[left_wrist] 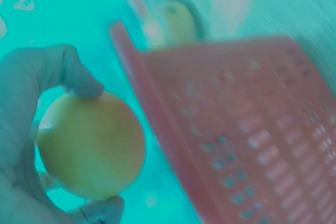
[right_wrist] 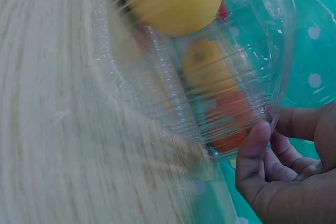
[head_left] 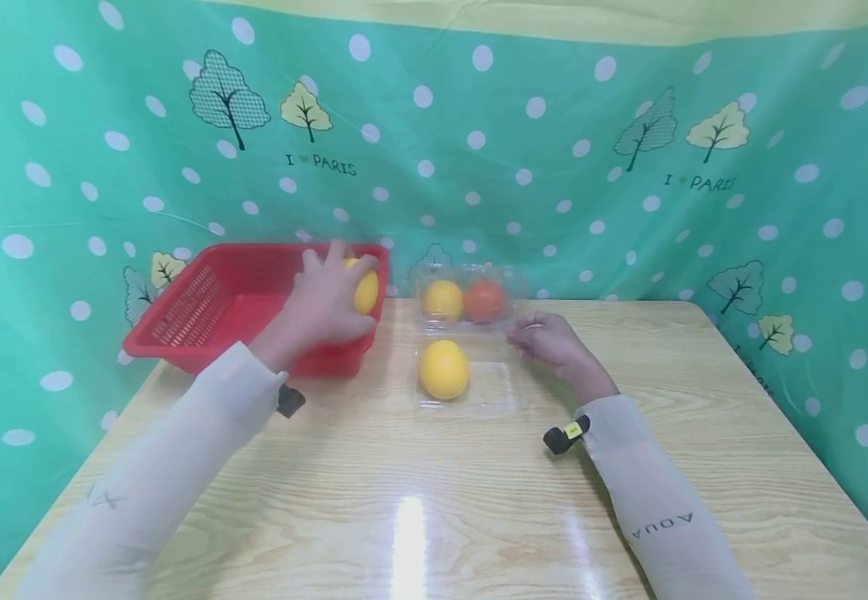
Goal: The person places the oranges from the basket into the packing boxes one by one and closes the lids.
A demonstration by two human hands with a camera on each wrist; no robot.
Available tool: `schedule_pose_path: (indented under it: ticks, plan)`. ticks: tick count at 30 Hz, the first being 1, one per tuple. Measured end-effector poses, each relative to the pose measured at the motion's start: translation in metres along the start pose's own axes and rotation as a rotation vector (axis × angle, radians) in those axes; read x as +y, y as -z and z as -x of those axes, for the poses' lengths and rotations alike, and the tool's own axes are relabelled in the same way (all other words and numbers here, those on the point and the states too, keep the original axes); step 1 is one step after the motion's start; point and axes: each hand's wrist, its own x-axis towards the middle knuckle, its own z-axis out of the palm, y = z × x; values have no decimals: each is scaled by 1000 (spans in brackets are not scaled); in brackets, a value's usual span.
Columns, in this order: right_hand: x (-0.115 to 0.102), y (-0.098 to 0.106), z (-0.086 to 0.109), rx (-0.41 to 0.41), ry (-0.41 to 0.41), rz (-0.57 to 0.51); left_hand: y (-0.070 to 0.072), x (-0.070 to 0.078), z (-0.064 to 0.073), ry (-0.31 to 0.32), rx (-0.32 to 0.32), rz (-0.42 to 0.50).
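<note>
My left hand (head_left: 326, 298) grips a yellow orange (head_left: 365, 292) over the right end of a red plastic basket (head_left: 253, 364). In the left wrist view, thumb and fingers curl round this orange (left_wrist: 94, 145) beside the basket's rim. My right hand (head_left: 556, 346) pinches the edge of a clear plastic container (head_left: 489, 387), as the right wrist view shows. Another orange (head_left: 444, 369) sits in the left side of its front part. Behind it, a clear part holds an orange (head_left: 443, 300) and a red round fruit (head_left: 484, 300) side by side.
The wooden table (head_left: 494, 500) carries the basket at left and the container at centre. A green dotted cloth (head_left: 471, 167) hangs right behind the table and along its sides. Slotted walls (left_wrist: 262, 145) of the basket stand close to my left hand.
</note>
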Motion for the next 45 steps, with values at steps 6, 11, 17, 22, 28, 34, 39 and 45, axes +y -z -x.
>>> schedule_pose_path:
  ticks: [6,11,17,22,28,34,39,45]
  plan:
    - [-1,-1,0,5,-4,0,2,22,17,-46,-27,-36]
    - [-2,-2,0,1,5,2,-2,39,27,-115,-60,-40]
    - [-2,-1,0,-5,11,-1,-11,60,28,-195,-76,8]
    - [-2,-2,2,-12,23,3,-21,76,26,-248,-96,36]
    - [-1,-2,2,-25,38,1,-33,97,21,-320,-76,-8]
    - [0,-1,1,-18,43,-1,-47,117,15,-366,-96,15]
    - [0,0,2,1,44,22,-60,132,9,-437,-93,42]
    - [0,2,1,5,42,47,-82,146,7,-438,-115,49]
